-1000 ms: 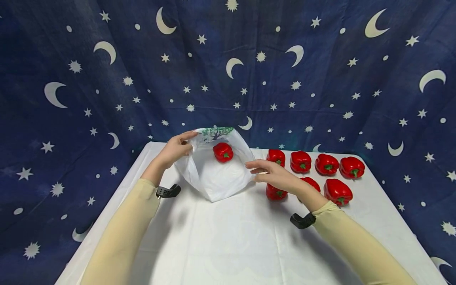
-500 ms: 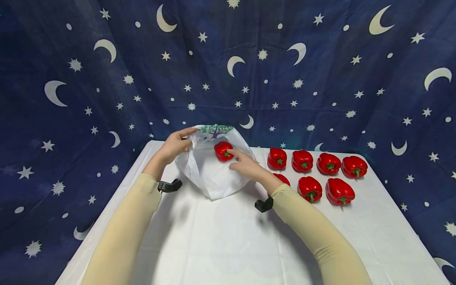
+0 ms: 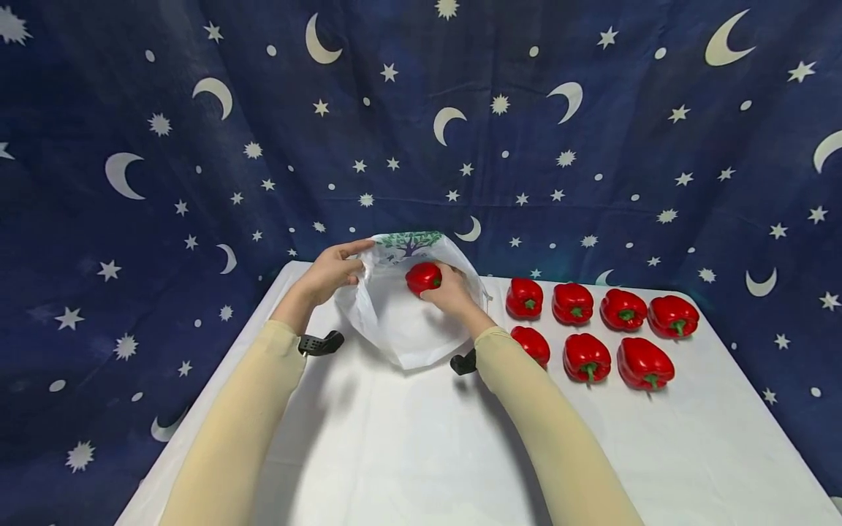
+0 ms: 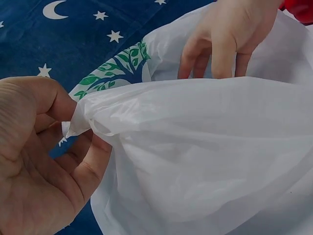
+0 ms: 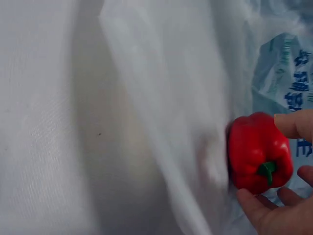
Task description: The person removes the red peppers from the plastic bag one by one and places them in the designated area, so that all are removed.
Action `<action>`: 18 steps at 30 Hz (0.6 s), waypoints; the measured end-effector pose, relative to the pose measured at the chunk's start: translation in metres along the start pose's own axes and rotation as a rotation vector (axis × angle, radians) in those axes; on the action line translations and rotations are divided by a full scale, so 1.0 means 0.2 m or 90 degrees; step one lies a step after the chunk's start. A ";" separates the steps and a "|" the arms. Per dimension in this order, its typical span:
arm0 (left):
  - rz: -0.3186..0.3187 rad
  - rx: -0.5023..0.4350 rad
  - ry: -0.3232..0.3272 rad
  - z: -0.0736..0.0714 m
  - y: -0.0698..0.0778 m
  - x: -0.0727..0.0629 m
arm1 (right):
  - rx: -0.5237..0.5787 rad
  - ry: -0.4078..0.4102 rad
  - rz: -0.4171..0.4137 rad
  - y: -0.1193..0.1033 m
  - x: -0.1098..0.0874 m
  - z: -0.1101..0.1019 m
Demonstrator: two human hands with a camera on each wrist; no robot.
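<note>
A white plastic bag (image 3: 421, 343) with a green tree print lies with its mouth spread toward me. My left hand (image 3: 332, 272) pinches the left side of its rim between thumb and fingers; the bunched film shows in the left wrist view. Inside the bag is a red bell pepper (image 3: 422, 278). My right hand (image 3: 452, 291) reaches into the mouth and holds this pepper, thumb on one side and fingers on the other. In the right wrist view the pepper's green stem (image 5: 267, 169) faces the camera, and part of the hand is cut off by the frame edge.
Right of the bag, several red bell peppers stand in two rows, among them one in the front row (image 3: 587, 357) and one at the back right (image 3: 673, 316). A white cloth covers the table (image 3: 395, 453). Behind hangs a dark blue curtain (image 3: 421, 109) with moons and stars.
My right hand has moved left from the bag's right rim into its mouth and taken hold of the bell pepper, which has turned slightly. My left hand still holds the rim.
</note>
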State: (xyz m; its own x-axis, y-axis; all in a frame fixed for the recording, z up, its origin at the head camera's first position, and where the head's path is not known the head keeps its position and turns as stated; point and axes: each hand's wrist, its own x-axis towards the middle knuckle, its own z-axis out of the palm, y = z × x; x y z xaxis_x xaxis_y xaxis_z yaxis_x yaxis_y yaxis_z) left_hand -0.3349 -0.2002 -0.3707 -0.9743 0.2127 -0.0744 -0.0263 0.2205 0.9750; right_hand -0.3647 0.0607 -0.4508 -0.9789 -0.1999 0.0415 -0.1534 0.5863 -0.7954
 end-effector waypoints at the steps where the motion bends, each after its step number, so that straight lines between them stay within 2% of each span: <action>1: -0.003 -0.003 0.000 0.00 0.00 0.00 | -0.006 0.009 0.003 0.01 0.01 0.01; 4: -0.005 -0.006 -0.002 0.00 0.00 -0.01 | -0.012 0.021 0.013 0.03 0.03 0.04; 12: -0.004 -0.004 -0.007 0.01 0.00 -0.04 | 0.001 0.039 -0.005 0.05 0.07 0.09; 18: -0.008 0.008 -0.004 0.00 -0.01 -0.04 | -0.013 0.027 -0.006 0.05 0.06 0.11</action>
State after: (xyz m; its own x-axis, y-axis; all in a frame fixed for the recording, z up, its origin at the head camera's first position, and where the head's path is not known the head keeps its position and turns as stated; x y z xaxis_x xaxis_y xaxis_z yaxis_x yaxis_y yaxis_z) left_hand -0.3273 -0.2022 -0.3722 -0.9725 0.2159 -0.0873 -0.0351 0.2348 0.9714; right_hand -0.3749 0.0471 -0.4715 -0.9821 -0.1721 0.0759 -0.1657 0.6009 -0.7820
